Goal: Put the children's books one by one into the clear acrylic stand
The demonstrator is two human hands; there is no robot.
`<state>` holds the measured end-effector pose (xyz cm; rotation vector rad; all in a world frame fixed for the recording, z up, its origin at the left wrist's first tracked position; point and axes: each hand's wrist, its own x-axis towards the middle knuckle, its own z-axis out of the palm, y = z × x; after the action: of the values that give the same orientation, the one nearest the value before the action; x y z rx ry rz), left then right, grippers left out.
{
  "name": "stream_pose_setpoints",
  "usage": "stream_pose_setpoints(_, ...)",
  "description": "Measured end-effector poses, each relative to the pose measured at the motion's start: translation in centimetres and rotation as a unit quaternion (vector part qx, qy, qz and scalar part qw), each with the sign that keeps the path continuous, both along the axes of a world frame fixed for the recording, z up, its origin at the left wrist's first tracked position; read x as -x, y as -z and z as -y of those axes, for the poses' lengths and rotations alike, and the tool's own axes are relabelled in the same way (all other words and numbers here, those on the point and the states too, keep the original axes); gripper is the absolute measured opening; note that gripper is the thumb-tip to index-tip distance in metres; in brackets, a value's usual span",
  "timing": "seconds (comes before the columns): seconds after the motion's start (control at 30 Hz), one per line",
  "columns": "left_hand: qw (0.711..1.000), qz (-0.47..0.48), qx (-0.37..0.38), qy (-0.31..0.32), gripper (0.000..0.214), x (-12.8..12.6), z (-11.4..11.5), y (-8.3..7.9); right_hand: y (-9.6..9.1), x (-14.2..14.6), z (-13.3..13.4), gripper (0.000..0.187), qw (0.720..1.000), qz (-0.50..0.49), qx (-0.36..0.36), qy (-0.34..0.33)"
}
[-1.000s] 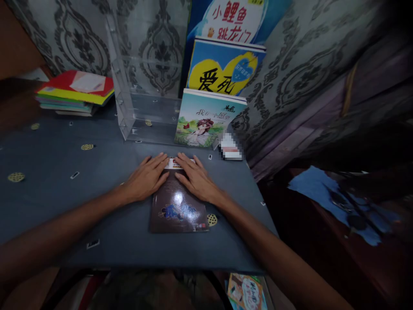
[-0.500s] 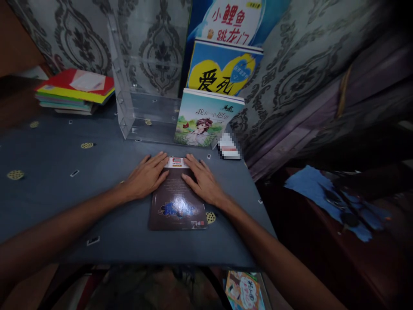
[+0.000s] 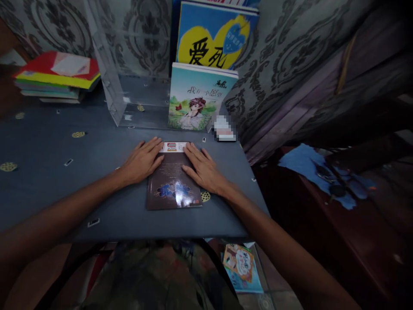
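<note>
A dark brown book point(image 3: 174, 172) lies flat on the table, with a white strip along its far edge and a blue picture near its close edge. My left hand point(image 3: 143, 159) rests over its far left corner, fingers stretched out. Over the far right side lies my right hand point(image 3: 203, 170), also flat, with the thumb pointing inward across the cover. Neither hand wraps around the book. Behind it stands a clear acrylic rack point(image 3: 112, 94) holding a teal book point(image 3: 196, 101) and, higher up, a blue book with a yellow heart point(image 3: 206, 38).
A stack of colourful books point(image 3: 61, 77) sits at the back left of the grey-blue tablecloth point(image 3: 106, 146). Beside the rack is a small blurred-out object point(image 3: 225, 129). Below the table's front edge lie more books point(image 3: 241, 267). A blue cloth point(image 3: 316, 168) with dark items is at right.
The view has tipped downward, so the table and rack sit higher in the picture. Both hands stay flat at the book's far end. More of the patterned clothing shows below.
</note>
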<state>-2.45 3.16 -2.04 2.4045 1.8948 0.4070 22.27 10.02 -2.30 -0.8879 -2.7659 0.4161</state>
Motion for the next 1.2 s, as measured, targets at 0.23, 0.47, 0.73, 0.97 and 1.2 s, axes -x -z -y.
stream_pose_setpoints(0.23, 1.000, -0.006, 0.008, -0.006, 0.052, -0.2, 0.0, -0.2, -0.2, -2.6, 3.5, 0.061, 0.999, 0.009, -0.018, -0.043)
stream_pose_setpoints(0.47, 1.000, -0.005, -0.004, -0.013, 0.050, -0.3, 0.1, 0.1, -0.7, -4.3, 7.1, 0.052, 0.996, 0.010, -0.006, -0.093)
stream_pose_setpoints(0.73, 0.999, -0.023, -0.021, 0.008, 0.045, -0.3, 0.4, -0.8, -0.7, -5.3, 9.5, 0.047, 0.995, 0.022, -0.022, -0.099)
stream_pose_setpoints(0.97, 0.990, 0.006, -0.005, 0.139, 0.048, -0.7, 5.5, -1.0, -0.5, -5.3, 9.5, 0.052, 0.995, 0.017, -0.032, -0.093)
stream_pose_setpoints(1.2, 0.977, 0.018, 0.034, 0.209, 0.081, -0.3, 10.1, -0.7, -0.6, -5.4, 9.8, 0.051, 0.994, 0.026, -0.036, -0.100)
